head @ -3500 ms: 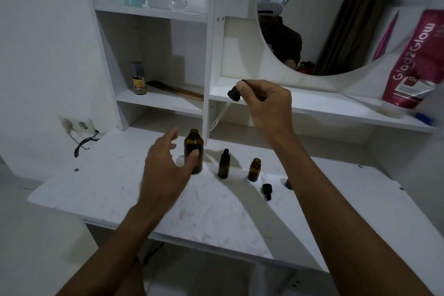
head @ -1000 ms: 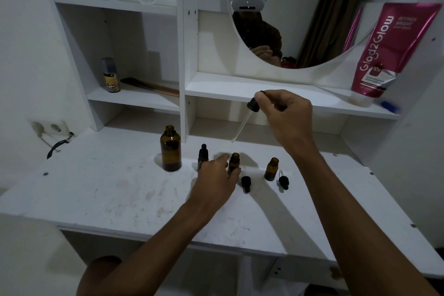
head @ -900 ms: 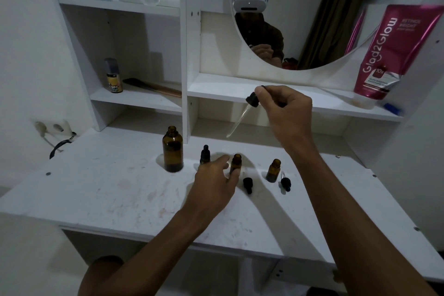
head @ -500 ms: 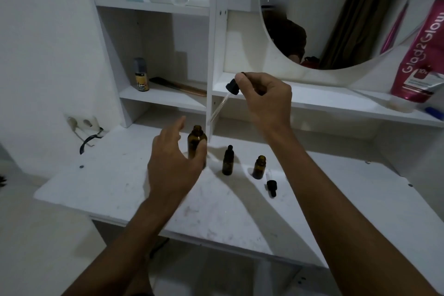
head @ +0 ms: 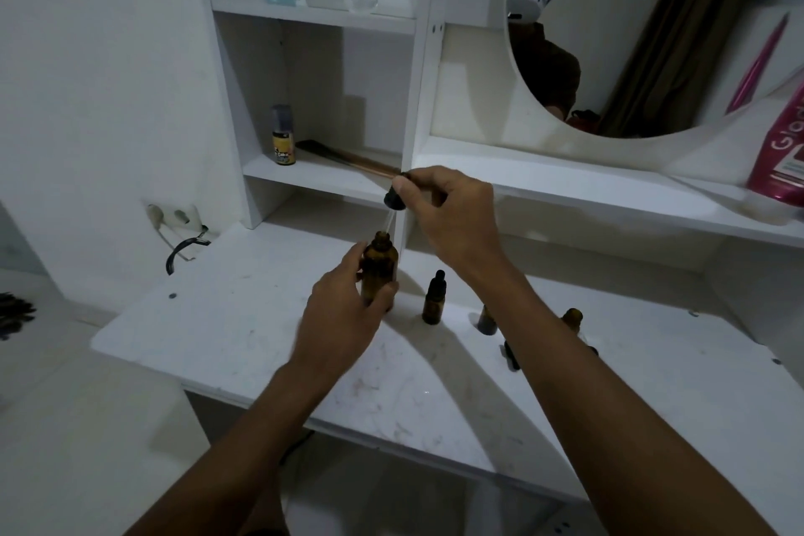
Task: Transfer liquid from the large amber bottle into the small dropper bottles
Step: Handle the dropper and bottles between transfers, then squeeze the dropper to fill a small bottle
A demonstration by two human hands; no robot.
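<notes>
The large amber bottle (head: 380,270) stands uncapped on the white tabletop (head: 243,318), and my left hand (head: 343,318) is wrapped around its lower body. My right hand (head: 452,218) pinches the black bulb of a dropper (head: 393,200) just above it, the glass tube pointing down into the bottle's neck. To the right stands a small capped dropper bottle (head: 434,299). Two more small amber bottles (head: 486,318) (head: 571,318) show partly behind my right forearm, with a loose black cap (head: 510,355) near them.
A white shelf unit rises behind the bottles, its vertical divider (head: 417,100) right behind the large bottle. A yellow-labelled small bottle (head: 283,137) and a brush sit on the lower shelf. A round mirror (head: 631,35) and a pink tube (head: 778,161) are at right. A wall socket (head: 172,215) is at left.
My left hand has closed around the large amber bottle. My right hand has brought the dropper down over the bottle's mouth.
</notes>
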